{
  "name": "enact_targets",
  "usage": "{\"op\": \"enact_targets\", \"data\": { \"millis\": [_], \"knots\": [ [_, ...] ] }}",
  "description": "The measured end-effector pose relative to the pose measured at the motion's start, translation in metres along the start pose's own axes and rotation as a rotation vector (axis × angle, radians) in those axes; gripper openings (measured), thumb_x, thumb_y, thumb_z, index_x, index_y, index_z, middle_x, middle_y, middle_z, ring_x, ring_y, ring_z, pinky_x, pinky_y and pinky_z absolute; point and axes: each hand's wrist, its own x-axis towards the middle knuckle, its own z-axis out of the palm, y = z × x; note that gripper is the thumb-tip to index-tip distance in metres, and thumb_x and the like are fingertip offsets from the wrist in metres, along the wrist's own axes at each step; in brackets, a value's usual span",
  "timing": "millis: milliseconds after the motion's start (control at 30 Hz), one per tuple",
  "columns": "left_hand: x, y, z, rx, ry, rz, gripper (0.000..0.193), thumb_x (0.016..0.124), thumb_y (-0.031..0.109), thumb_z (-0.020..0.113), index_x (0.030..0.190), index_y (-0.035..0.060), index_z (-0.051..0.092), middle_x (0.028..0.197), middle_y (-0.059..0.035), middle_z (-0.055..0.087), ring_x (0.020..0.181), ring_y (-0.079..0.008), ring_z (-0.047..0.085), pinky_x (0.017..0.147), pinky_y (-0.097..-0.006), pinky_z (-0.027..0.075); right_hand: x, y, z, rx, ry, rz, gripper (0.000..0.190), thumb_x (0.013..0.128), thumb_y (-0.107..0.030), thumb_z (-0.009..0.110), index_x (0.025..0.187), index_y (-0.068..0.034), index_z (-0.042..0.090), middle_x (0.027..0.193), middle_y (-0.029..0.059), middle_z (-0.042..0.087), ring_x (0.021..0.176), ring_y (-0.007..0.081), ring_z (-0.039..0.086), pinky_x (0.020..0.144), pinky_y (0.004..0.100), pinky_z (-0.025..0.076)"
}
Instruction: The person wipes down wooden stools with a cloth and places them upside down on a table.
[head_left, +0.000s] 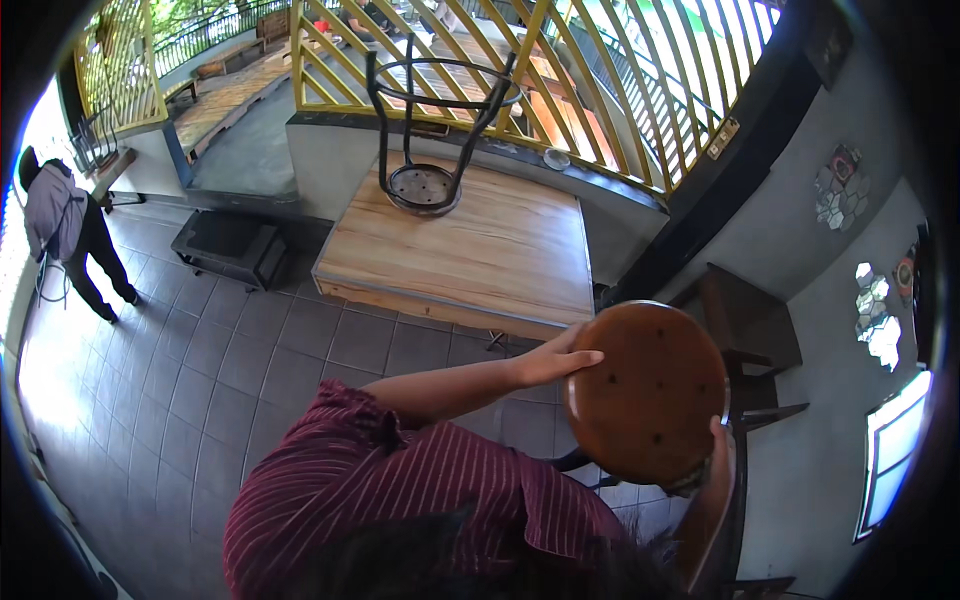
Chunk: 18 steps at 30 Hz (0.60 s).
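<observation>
A round stool with a brown, glossy seat (646, 405) is held between my two hands, its top facing up towards me. My left hand (559, 356) grips the seat's left rim, thumb on top and fingers hidden below. On the right rim, my right hand (716, 454) has its thumb over the edge; its other fingers are mostly hidden. Dark legs show partly under the seat. Just beyond is a wood-topped table (457, 247), on which another stool (427, 135) stands upside down, legs up.
A low black bench (229, 244) is left of the table. Behind runs a low wall with a yellow slatted screen (600, 97). Dark wooden furniture (750, 322) lines the right wall. A person (71, 217) stands far left on the tiled floor (225, 375), a cord or hose beside them.
</observation>
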Motion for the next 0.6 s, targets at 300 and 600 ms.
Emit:
{"op": "enact_targets", "data": {
  "millis": [300,600],
  "knots": [
    [-0.188,0.090,-0.062,0.577,0.510,-0.038,0.060,0.082,0.045,0.045,0.119,-0.0016,0.038,0.110,-0.0108,0.048,0.103,-0.0169,0.044,0.087,-0.0297,0.036,-0.029,0.039,0.125,-0.002,-0.532,0.046,0.048,0.078,-0.026,0.057,0.115,0.003,0.046,0.107,0.0092,0.053,0.094,0.0180,0.052,0.081,0.0284,0.040],
    [-0.270,0.144,-0.097,0.180,0.634,0.244,0.055,0.086,0.043,0.035,0.107,-0.0057,0.049,0.084,-0.0063,0.059,0.080,-0.0123,0.053,0.072,-0.0246,0.041,-0.101,0.082,0.209,0.163,-0.862,0.124,0.047,0.080,-0.027,0.054,0.116,0.003,0.045,0.107,0.0083,0.053,0.097,0.0167,0.051,0.082,0.0288,0.040]
  ]
}}
